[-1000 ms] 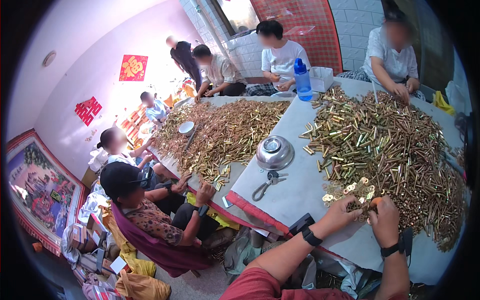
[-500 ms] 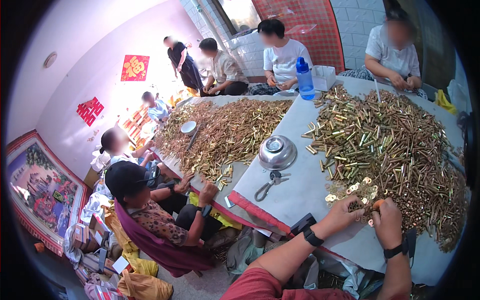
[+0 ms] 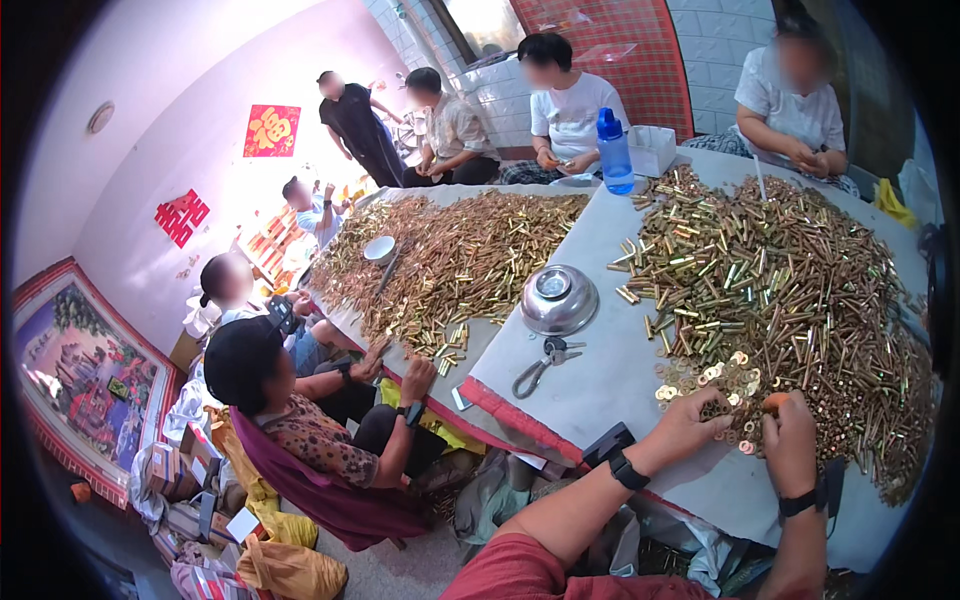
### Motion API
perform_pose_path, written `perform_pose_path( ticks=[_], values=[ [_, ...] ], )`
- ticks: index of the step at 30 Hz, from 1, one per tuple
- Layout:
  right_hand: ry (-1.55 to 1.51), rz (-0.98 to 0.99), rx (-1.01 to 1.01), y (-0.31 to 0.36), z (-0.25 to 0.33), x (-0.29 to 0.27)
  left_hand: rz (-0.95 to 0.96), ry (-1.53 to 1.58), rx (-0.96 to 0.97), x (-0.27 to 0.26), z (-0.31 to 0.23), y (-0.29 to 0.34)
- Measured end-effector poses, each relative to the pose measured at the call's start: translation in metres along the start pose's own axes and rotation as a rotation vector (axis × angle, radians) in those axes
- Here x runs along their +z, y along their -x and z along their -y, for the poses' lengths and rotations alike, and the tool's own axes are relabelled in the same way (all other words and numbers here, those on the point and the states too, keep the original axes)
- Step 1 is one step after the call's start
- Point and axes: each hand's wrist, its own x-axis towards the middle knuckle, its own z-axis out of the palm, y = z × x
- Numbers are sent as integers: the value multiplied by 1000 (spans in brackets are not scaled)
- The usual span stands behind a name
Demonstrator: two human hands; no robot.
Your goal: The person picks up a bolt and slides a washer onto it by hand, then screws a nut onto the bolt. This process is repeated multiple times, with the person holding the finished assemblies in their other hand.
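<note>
My left hand [image 3: 692, 428] is at the near edge of the big metal pile, its fingers curled around several small metal washers [image 3: 712, 411]. Just to its right, my right hand [image 3: 790, 448] has its fingers bent together at the pile; what they hold, if anything, is hidden. An orange cover [image 3: 774, 402] shows on a fingertip of that hand. Loose shiny washers [image 3: 712, 374] lie just beyond my left hand. Small brown nut-like pieces [image 3: 815, 408] spread beyond my right. Behind them rises a heap of brass-coloured metal sleeves [image 3: 760, 270].
An upturned steel bowl [image 3: 560, 300] and keys on a strap [image 3: 545, 366] lie left of the heap. A blue bottle [image 3: 615, 155] stands behind. A second metal pile [image 3: 460, 250] covers the left table, with several people seated around. A dark phone-like object [image 3: 607, 446] sits near my left wrist.
My right hand has shifted slightly right, away from the left one, which stays by the washers. At the back, the standing person has turned and a seated person has raised a hand.
</note>
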Motion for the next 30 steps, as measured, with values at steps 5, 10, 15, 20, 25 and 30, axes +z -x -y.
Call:
perform_pose_path(
  ticks=[5,10,15,20,25,30],
  values=[
    [-302,34,131,-2,-4,-5,-3,-134,76,-1,10,0],
    [-685,176,288,4,13,2,109,-165,149,4,5,-1],
    [-652,142,232,5,10,9,102,-157,134,3,6,-1],
    [-514,134,49,3,12,0,143,-235,122,1,3,0],
    [-421,111,52,7,11,1,185,-276,149,1,-1,-1],
    [-475,114,123,9,16,0,176,-257,147,1,-6,0]
  ],
)
